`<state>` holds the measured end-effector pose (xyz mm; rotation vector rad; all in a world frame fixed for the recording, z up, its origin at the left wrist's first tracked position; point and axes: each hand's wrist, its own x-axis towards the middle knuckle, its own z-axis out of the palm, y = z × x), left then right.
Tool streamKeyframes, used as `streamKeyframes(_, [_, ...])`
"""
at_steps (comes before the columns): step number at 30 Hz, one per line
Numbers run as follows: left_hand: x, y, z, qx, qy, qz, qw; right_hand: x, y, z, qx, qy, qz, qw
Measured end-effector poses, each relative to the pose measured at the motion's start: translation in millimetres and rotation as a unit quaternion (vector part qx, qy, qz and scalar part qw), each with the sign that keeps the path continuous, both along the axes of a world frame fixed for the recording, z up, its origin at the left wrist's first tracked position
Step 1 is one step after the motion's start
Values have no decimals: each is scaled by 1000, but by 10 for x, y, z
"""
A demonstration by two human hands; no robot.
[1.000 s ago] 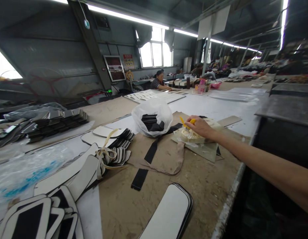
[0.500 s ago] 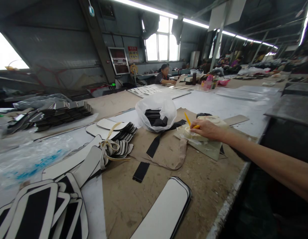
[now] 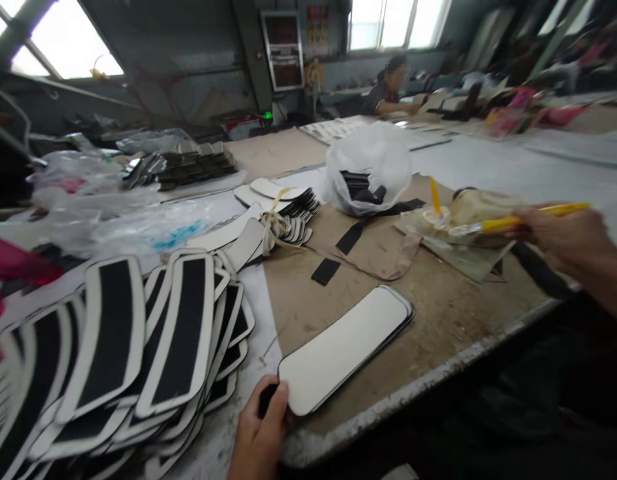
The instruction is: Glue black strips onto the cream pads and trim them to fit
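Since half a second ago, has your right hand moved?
Yes. Judged against the white bag on the table, the right hand, gripping a yellow handle, has moved farther away to the right.

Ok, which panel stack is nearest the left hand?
The plain white-topped stack on the brown sheet, its near end at the left hand. The tied bundle lies farther back; the pile to the left shows black centres.
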<state>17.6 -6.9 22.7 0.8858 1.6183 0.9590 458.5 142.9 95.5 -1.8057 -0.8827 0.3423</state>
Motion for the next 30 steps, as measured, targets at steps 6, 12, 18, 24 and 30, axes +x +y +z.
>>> streamKeyframes(6, [-31,-49,-56,12,-83,-44,995,-1163,-810,-37,-86,216,212,949])
streamKeyframes(12, [-117,-91,-89,24,-90,-114,989,-2220,-1088,-221,-93,313,387,862])
streamKeyframes(18, [-126,-91,-122,26,-114,-120,986,-2398,-1043,-416,-123,282,424,852])
streamKeyframes(24, [-148,-112,-172,35,-101,-114,988,-2161,-979,-387,-114,88,402,904])
streamKeyframes(30, [-139,-106,-203,50,-67,-93,992,-1882,-936,-290,-105,-50,338,934])
